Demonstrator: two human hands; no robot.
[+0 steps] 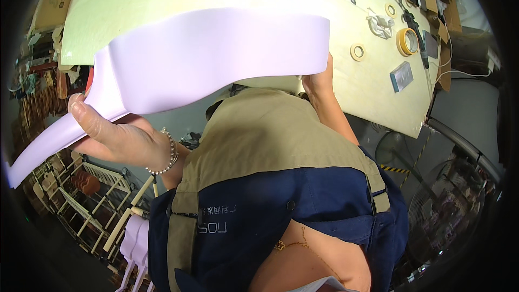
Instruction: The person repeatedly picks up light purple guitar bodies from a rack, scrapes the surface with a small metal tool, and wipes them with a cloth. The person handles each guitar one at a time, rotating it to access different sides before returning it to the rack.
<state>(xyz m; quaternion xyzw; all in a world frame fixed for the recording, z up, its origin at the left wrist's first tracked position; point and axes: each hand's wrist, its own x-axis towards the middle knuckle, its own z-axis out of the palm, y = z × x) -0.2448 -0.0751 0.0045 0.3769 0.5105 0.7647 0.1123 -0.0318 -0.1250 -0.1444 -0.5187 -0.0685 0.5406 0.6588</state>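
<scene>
A lavender guitar body with neck point(221, 48) is held on its side across the upper middle, its curved side face toward me, the neck running down to the far left. My left hand point(119, 140), with a beaded bracelet at the wrist, grips the neck near its joint with the body, thumb over it. My right hand point(319, 84) holds the body's right end; its fingers are mostly hidden behind it. The body is over the near edge of a pale worktable, and whether it rests there I cannot tell.
The worktable point(389, 113) bears tape rolls point(406, 41), small blocks point(401, 77), a white crumpled item point(380, 24) and a black corded tool point(415, 32). Lower left are racks point(100, 211) and more lavender instruments point(135, 238); a floor fan point(424, 221) stands at right.
</scene>
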